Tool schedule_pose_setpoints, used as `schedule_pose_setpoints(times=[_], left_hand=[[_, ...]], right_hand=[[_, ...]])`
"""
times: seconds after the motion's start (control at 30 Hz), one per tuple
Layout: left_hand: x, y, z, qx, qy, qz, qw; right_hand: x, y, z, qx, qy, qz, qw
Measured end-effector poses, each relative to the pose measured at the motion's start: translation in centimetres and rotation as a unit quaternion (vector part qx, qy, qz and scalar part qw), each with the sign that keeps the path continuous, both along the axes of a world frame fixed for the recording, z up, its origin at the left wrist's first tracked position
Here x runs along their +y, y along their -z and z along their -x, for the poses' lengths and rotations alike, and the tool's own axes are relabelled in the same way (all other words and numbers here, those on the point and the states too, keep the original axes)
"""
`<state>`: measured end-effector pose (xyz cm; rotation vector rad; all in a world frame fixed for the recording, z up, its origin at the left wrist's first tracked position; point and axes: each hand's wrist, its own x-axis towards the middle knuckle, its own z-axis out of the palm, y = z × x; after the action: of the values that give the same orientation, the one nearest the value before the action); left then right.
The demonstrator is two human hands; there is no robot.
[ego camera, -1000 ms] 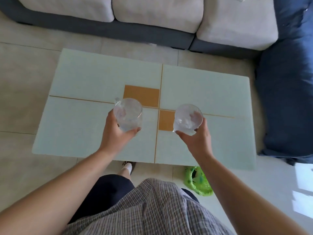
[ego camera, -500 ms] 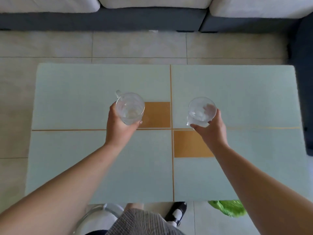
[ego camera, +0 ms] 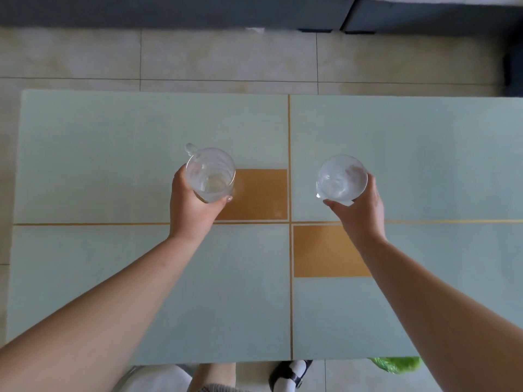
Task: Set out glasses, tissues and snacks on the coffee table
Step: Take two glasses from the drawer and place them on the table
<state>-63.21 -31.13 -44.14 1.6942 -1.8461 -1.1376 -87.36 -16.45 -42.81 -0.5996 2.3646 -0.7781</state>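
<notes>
Both hands now reach farther over the coffee table (ego camera: 113, 154): left hand (ego camera: 190, 206) grips a handled glass (ego camera: 210, 174), right hand (ego camera: 358, 208) a second glass (ego camera: 342, 178), mid-frame.

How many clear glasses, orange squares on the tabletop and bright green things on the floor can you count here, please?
Clear drinking glasses: 2, left hand's, right hand's
Orange square tabletop panels: 2
Bright green thing on the floor: 1
Total: 5

One head-worn view — aimed steeply down from close above the worktop (ego camera: 113, 154) — floor (ego camera: 226, 58) glimpsed beyond.
</notes>
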Motion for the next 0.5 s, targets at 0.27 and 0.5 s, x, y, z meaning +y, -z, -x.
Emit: schedule_pose_setpoints(times=[0.27, 0.5], left_hand=[[-0.4, 2.3, 0.2, -0.005, -0.017, -0.004, 1.0], [0.3, 3.3, -0.1, -0.016, -0.034, 0.0, 0.999]], right_hand=[[-0.5, 1.5, 0.5, -0.001, 0.013, 0.004, 1.0], [0.1, 2.7, 0.5, -0.006, 0.017, -0.005, 1.0]])
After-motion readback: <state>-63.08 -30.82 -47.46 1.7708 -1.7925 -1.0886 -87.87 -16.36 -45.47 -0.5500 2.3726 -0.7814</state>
